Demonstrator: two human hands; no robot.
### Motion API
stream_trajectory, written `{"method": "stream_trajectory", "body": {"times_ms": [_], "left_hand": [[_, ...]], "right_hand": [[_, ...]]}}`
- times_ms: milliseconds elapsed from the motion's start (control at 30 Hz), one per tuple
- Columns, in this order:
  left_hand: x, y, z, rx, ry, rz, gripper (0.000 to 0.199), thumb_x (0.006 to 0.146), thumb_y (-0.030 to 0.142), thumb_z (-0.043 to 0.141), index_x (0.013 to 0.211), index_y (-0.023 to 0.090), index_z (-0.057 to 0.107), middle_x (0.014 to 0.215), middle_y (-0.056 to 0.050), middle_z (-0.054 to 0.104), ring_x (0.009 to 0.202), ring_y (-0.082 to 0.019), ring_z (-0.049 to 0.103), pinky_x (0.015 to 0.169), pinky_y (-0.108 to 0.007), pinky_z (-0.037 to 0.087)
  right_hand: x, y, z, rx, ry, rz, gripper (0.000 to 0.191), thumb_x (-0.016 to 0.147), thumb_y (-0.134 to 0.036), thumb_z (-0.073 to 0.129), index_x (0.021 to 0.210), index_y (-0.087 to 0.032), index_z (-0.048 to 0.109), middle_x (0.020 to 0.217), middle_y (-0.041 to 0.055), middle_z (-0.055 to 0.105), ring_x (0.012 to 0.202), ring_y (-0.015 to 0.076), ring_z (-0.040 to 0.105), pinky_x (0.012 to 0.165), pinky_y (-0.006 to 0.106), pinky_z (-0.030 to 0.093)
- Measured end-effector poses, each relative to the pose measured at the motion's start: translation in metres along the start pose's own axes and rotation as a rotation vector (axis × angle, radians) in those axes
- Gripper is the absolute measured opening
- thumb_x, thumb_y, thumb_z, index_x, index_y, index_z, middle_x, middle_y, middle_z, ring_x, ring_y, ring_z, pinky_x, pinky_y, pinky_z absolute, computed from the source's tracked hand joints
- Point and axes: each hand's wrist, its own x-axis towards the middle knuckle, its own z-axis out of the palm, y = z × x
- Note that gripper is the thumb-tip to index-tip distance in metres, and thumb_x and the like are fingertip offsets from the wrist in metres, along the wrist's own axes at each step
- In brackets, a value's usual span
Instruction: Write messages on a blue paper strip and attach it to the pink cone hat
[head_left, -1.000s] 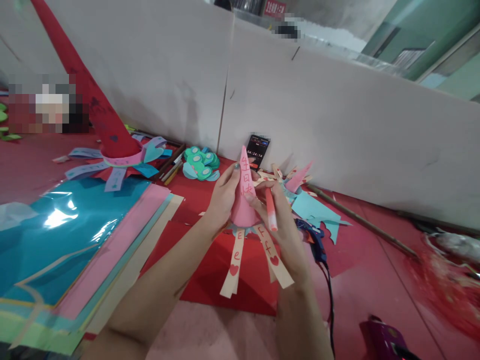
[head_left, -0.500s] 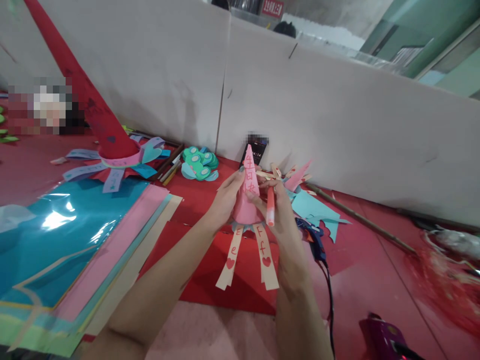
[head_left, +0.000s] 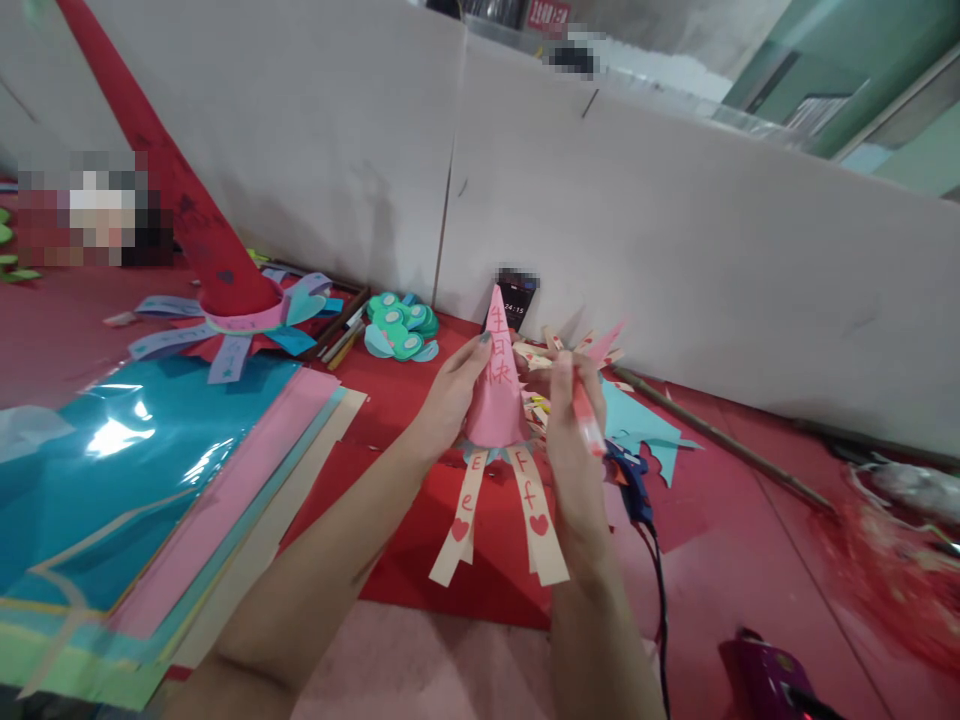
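Note:
In the middle of the head view stands a pink paper cone hat [head_left: 498,415] with red handwritten characters running down its front. Cream paper strips [head_left: 463,505] with red letters and hearts hang from its scalloped blue base. My left hand [head_left: 450,398] is closed around the cone's left side, thumb on its front. A red marker [head_left: 587,415] is gripped in my right hand [head_left: 571,430], just right of the cone and apart from it. The marker's tip is hidden by my fingers.
A tall red cone hat [head_left: 240,285] stands left, behind stacked coloured sheets [head_left: 187,520]. Green paper cutouts [head_left: 401,325] and a phone [head_left: 517,300] sit near the wall. Right lie a blue glue gun [head_left: 631,480] with its cord, a long stick [head_left: 720,435] and a purple device [head_left: 772,675].
My right hand has moved away from the cone to the right, carrying the marker. The cone stays in my left hand, and its right strip has swung slightly outward.

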Motion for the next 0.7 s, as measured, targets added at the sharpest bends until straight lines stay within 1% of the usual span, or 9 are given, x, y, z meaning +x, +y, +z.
{"method": "stream_trajectory", "body": {"times_ms": [67,100,200,233,300,433,533,700], "left_hand": [[0.000,0.002,0.000,-0.005,-0.021,-0.004,0.031,0.078,0.040,0.058,0.097,0.016,0.067,0.082,-0.005,0.070,0.083,-0.020,0.065,0.074,-0.031,0.050],[0.000,0.002,0.000,-0.006,-0.023,-0.009,0.031,0.078,0.040,0.058,0.096,0.016,0.067,0.080,-0.005,0.070,0.082,-0.020,0.065,0.074,-0.031,0.050],[0.000,0.002,0.001,-0.017,-0.006,-0.034,0.029,0.077,0.040,0.059,0.092,0.016,0.067,0.080,-0.005,0.071,0.081,-0.019,0.065,0.075,-0.031,0.050],[0.000,0.002,0.002,-0.021,0.002,-0.044,0.028,0.077,0.040,0.060,0.091,0.016,0.067,0.081,-0.005,0.071,0.081,-0.019,0.065,0.076,-0.031,0.050],[-0.002,0.002,0.004,-0.032,0.006,-0.060,0.026,0.076,0.039,0.062,0.088,0.016,0.066,0.082,-0.005,0.071,0.080,-0.019,0.066,0.077,-0.031,0.049],[-0.004,0.003,0.007,-0.051,-0.014,-0.067,0.026,0.074,0.039,0.064,0.082,0.015,0.066,0.079,-0.005,0.071,0.077,-0.020,0.066,0.075,-0.032,0.049],[-0.004,0.002,0.007,-0.034,0.011,-0.060,0.026,0.071,0.040,0.066,0.081,0.015,0.066,0.081,-0.004,0.070,0.079,-0.019,0.065,0.076,-0.030,0.048],[-0.003,0.001,0.005,0.013,0.026,-0.058,0.029,0.071,0.042,0.066,0.083,0.015,0.067,0.081,-0.003,0.071,0.077,-0.018,0.064,0.074,-0.028,0.047]], "right_hand": [[-0.001,-0.006,0.000,0.080,0.121,0.073,0.039,0.089,-0.048,0.037,0.101,-0.019,0.061,0.069,0.0013,0.059,0.065,0.0131,0.057,0.063,0.030,0.047],[-0.002,-0.009,-0.001,0.115,0.181,0.075,0.041,0.089,-0.048,0.036,0.099,-0.019,0.064,0.065,0.0002,0.057,0.063,0.0125,0.056,0.062,0.029,0.046],[-0.006,-0.016,-0.001,0.135,0.296,-0.016,0.039,0.089,-0.045,0.040,0.079,-0.019,0.068,0.056,-0.0025,0.052,0.051,0.0089,0.050,0.054,0.027,0.042],[-0.008,-0.017,-0.001,0.122,0.309,-0.043,0.037,0.089,-0.042,0.042,0.072,-0.019,0.066,0.051,-0.0037,0.050,0.046,0.0077,0.046,0.051,0.026,0.040],[-0.011,-0.017,-0.001,0.082,0.298,-0.078,0.033,0.088,-0.039,0.047,0.066,-0.019,0.063,0.046,-0.0058,0.045,0.040,0.0063,0.040,0.046,0.025,0.037],[-0.011,-0.012,0.000,0.071,0.324,-0.100,0.022,0.083,-0.037,0.056,0.068,-0.020,0.052,0.053,-0.0068,0.046,0.043,0.0063,0.042,0.048,0.026,0.040],[-0.010,-0.011,0.001,0.060,0.331,-0.118,0.026,0.080,-0.037,0.059,0.065,-0.020,0.046,0.054,-0.0069,0.045,0.043,0.0064,0.043,0.046,0.026,0.039],[-0.010,-0.016,0.002,0.006,0.316,-0.172,0.031,0.082,-0.037,0.057,0.060,-0.019,0.043,0.047,-0.0082,0.044,0.041,0.0061,0.044,0.047,0.025,0.038]]}}
